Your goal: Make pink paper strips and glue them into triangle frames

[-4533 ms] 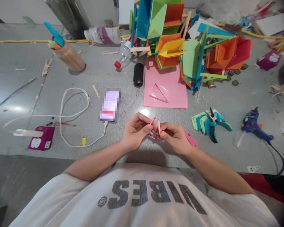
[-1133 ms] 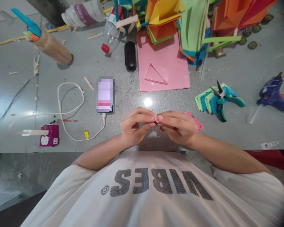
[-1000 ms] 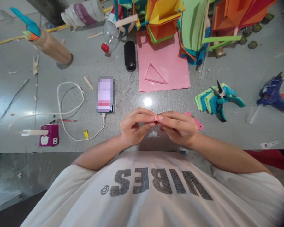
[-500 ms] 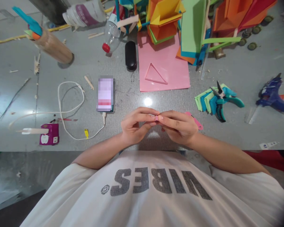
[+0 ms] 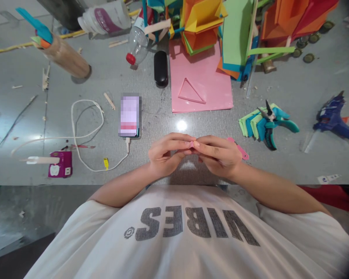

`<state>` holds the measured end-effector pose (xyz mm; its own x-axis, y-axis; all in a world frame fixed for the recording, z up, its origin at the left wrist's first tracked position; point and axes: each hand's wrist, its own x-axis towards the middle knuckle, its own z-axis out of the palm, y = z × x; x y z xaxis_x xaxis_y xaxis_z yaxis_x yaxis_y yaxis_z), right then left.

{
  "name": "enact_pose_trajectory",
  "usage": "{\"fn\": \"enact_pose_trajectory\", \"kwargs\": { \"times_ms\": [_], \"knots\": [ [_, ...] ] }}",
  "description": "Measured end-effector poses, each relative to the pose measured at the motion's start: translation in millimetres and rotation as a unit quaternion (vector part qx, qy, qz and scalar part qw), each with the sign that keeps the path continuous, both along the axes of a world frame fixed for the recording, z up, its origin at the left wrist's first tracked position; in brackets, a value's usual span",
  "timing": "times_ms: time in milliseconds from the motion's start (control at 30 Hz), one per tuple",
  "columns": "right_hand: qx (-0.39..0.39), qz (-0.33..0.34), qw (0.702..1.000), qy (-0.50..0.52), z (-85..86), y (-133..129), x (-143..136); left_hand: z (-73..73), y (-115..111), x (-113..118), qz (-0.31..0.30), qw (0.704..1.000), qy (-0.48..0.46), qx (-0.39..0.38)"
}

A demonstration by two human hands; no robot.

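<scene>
A small pink paper piece [image 5: 192, 144] is pinched between the fingertips of my left hand [image 5: 168, 152] and my right hand [image 5: 221, 155], which meet above the table's front part. Fingers cover most of it, so its full shape is hidden. Just right of my right hand lies a flat pink item [image 5: 243, 151], partly covered by that hand. Farther back, a folded pink paper triangle [image 5: 203, 99] rests on pink sheets [image 5: 221, 95].
A phone [image 5: 129, 116] with a white cable lies left of my hands. Teal-handled pliers [image 5: 270, 131] sit on green and blue folded paper at the right, beyond them a blue glue gun [image 5: 334, 116]. Behind stand a black case [image 5: 161, 69], a bottle [image 5: 137, 44] and colourful paper constructions [image 5: 203, 23].
Both hands stay nearly in place, still pinching the pink paper piece. The piece looks slightly turned between the fingertips.
</scene>
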<state>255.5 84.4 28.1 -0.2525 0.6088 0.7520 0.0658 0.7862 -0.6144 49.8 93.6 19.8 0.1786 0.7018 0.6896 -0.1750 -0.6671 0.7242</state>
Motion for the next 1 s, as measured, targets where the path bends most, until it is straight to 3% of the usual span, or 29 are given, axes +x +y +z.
{"fn": "enact_pose_trajectory", "kwargs": {
  "times_ms": [1000],
  "knots": [
    [-0.029,-0.017,0.999,0.021,-4.9,-1.7,-4.9,-2.5,-0.1,3.2,0.002,1.0,-0.005,-0.018]
  ]
}}
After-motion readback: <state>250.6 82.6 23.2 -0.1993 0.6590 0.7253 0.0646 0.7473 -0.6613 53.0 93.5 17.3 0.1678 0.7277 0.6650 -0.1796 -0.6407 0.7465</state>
